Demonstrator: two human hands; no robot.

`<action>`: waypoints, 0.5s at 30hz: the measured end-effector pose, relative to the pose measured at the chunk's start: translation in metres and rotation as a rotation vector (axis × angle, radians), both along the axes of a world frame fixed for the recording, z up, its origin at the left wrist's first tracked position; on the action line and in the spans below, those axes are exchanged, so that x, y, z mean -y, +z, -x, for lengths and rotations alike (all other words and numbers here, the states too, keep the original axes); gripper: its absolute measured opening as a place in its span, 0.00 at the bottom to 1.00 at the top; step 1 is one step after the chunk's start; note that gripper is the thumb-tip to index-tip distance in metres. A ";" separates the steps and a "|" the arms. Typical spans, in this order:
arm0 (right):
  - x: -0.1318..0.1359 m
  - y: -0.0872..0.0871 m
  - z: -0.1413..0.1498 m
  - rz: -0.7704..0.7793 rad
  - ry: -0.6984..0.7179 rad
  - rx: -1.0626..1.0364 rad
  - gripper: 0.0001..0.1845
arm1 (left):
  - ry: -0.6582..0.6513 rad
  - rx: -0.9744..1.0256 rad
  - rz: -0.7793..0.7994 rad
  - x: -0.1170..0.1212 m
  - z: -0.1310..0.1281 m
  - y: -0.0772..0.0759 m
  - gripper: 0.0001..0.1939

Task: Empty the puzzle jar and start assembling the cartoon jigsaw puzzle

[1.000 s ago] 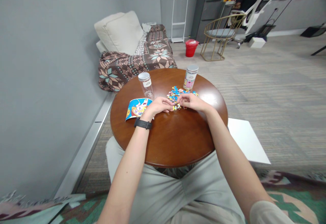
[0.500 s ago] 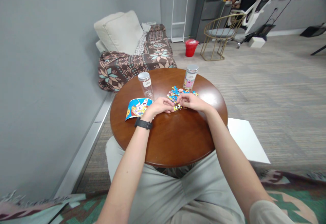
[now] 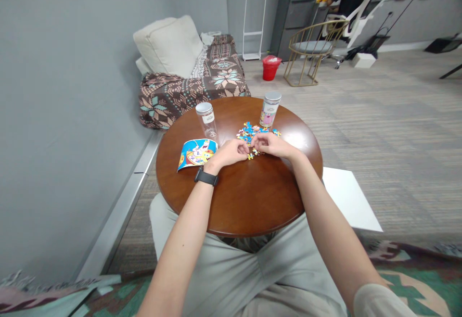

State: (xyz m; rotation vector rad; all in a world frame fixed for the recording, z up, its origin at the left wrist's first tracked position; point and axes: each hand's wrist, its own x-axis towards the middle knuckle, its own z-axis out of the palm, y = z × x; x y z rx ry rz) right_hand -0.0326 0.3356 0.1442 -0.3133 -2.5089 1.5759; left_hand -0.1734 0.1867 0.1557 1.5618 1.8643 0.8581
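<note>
On the brown surface [image 3: 249, 201], a puzzle piece [image 3: 251, 156] lies just right of the curled left hand [image 3: 233, 152], nearer it than the curled right hand [image 3: 270, 144], whether either grips anything unclear.

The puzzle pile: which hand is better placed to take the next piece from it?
Probably the right hand: it is at the near edge of the puzzle pile, while the left hand is beside separate pieces.
</note>
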 end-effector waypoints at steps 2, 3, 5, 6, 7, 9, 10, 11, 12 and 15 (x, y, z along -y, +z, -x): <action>0.001 0.001 0.000 0.019 -0.005 0.003 0.12 | -0.010 0.006 0.000 0.000 0.002 -0.002 0.06; 0.002 0.002 -0.001 0.034 -0.006 0.006 0.11 | -0.016 0.010 0.000 0.000 0.002 -0.002 0.06; 0.003 0.003 -0.001 0.065 -0.009 0.014 0.10 | -0.030 0.025 0.003 -0.001 0.003 -0.003 0.06; 0.004 0.003 -0.002 0.077 -0.008 0.019 0.10 | -0.036 0.036 0.007 -0.001 0.003 -0.003 0.06; 0.004 0.004 -0.002 0.087 -0.009 0.024 0.10 | -0.042 0.047 0.011 -0.001 0.003 -0.003 0.06; 0.004 0.004 -0.002 0.101 -0.011 0.032 0.10 | -0.052 0.066 0.020 0.000 0.003 -0.002 0.07; 0.004 0.004 -0.002 0.107 -0.013 0.033 0.10 | -0.056 0.072 0.024 0.000 0.003 -0.002 0.07; 0.004 0.004 -0.002 0.115 -0.015 0.034 0.10 | -0.059 0.076 0.025 0.000 0.003 -0.002 0.07; 0.004 0.003 -0.001 0.121 -0.017 0.033 0.10 | -0.063 0.077 0.025 0.000 0.003 -0.002 0.07; 0.003 0.003 -0.002 0.121 -0.021 0.032 0.10 | -0.073 0.081 0.021 0.000 0.004 -0.002 0.07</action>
